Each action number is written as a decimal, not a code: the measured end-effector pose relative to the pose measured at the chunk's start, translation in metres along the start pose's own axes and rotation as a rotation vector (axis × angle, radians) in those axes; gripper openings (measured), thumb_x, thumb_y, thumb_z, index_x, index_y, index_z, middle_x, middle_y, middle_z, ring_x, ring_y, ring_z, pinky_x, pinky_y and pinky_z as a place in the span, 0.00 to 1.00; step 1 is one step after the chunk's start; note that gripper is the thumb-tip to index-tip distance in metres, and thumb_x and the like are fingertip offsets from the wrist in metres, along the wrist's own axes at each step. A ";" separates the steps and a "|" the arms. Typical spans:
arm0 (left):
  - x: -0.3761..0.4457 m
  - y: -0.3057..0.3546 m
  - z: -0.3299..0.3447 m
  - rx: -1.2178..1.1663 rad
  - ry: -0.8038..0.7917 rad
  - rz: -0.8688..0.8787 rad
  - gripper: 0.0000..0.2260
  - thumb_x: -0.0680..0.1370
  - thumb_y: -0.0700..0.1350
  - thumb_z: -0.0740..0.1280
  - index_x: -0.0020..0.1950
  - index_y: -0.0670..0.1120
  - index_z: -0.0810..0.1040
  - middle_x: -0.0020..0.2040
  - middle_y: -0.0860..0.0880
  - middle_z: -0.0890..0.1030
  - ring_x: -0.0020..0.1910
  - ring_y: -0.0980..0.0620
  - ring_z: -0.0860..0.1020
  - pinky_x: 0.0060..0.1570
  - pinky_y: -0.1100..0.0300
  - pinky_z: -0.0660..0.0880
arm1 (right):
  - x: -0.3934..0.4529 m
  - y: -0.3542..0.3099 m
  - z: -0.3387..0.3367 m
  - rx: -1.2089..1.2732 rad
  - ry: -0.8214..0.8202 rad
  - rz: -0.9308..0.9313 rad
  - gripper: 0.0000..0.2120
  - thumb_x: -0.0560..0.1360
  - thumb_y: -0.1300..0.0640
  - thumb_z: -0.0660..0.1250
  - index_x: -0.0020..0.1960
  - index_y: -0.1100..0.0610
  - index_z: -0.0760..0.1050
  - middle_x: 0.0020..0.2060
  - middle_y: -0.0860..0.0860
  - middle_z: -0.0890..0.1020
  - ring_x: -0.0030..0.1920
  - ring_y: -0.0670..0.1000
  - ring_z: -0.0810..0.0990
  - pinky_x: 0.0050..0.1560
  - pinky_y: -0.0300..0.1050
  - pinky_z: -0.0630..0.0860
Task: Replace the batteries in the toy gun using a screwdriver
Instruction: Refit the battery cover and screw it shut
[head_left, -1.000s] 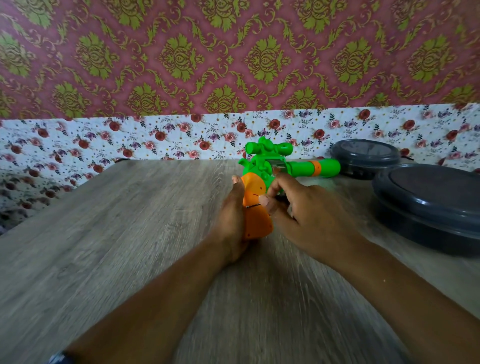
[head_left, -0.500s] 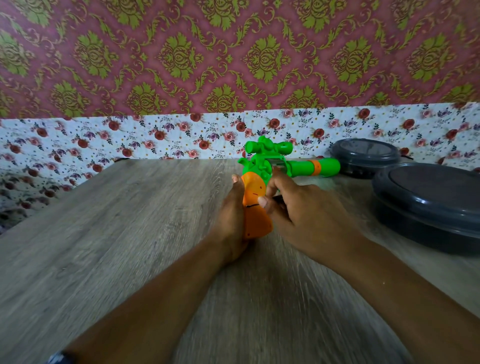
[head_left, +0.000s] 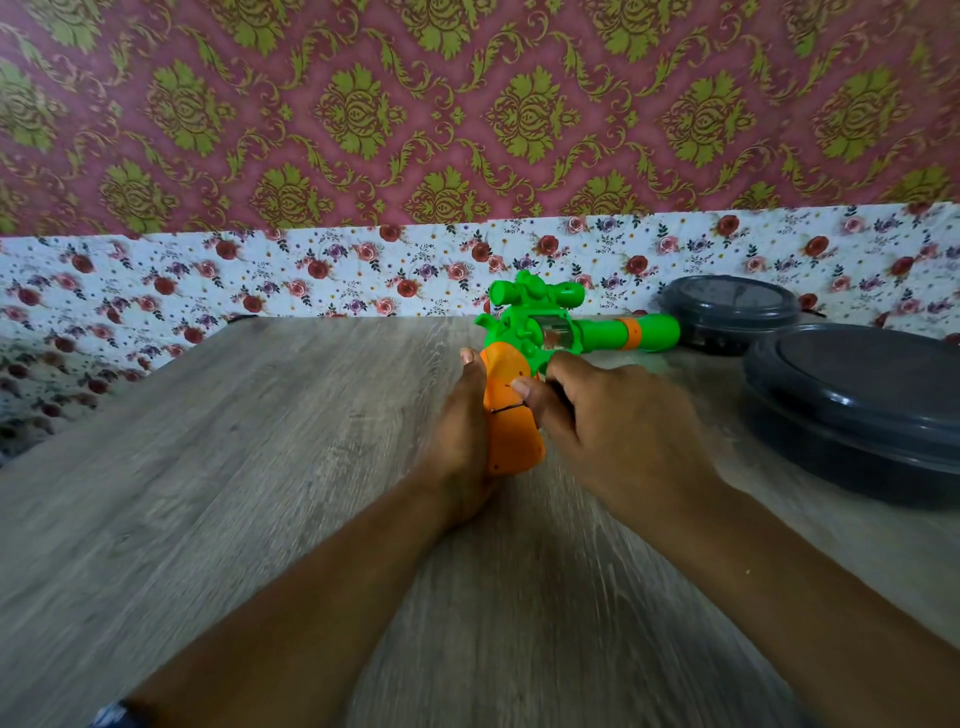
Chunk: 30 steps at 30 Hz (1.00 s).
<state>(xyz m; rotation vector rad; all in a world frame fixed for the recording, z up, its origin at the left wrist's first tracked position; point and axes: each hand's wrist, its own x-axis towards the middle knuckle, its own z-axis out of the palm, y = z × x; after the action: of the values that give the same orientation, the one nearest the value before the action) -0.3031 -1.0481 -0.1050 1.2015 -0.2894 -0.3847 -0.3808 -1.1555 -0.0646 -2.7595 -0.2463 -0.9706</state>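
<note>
L hand (head_left: 460, 436) gripping toy gun (head_left: 524, 332) grip, R hand (head_left: 597, 415) pinching thin screwdriver (head_left: 506, 409), handle mostly hidden.

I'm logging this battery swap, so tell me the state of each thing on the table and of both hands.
Toy gun: on the table, orange grip toward the person, barrel pointing right.
Left hand: holds the grip's left side.
Right hand: grips a thin dark tool against the grip.
Small dark container: lid on.
Large dark container: lid on.
</note>
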 end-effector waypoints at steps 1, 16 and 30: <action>0.000 -0.001 0.000 0.002 -0.005 0.000 0.25 0.80 0.61 0.46 0.53 0.49 0.77 0.39 0.50 0.85 0.39 0.54 0.83 0.43 0.59 0.78 | 0.000 0.000 0.002 0.016 -0.008 -0.010 0.18 0.74 0.39 0.49 0.47 0.52 0.67 0.33 0.54 0.78 0.34 0.59 0.78 0.31 0.45 0.65; 0.000 0.000 0.003 -0.014 0.020 0.007 0.24 0.80 0.60 0.45 0.50 0.51 0.77 0.44 0.50 0.85 0.46 0.51 0.82 0.49 0.56 0.78 | -0.001 -0.003 -0.004 -0.078 -0.022 -0.004 0.19 0.77 0.39 0.48 0.38 0.51 0.65 0.36 0.57 0.79 0.39 0.61 0.78 0.31 0.46 0.58; -0.002 0.000 0.003 -0.021 0.061 0.004 0.23 0.79 0.62 0.47 0.54 0.52 0.76 0.51 0.45 0.82 0.57 0.42 0.79 0.62 0.41 0.72 | 0.005 -0.001 -0.011 -0.008 -0.026 -0.018 0.15 0.75 0.41 0.58 0.40 0.52 0.65 0.32 0.55 0.78 0.35 0.59 0.77 0.29 0.44 0.65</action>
<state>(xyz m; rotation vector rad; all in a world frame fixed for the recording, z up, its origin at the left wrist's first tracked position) -0.3064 -1.0500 -0.1037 1.1903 -0.2339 -0.3462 -0.3839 -1.1569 -0.0525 -2.7837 -0.2731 -0.9422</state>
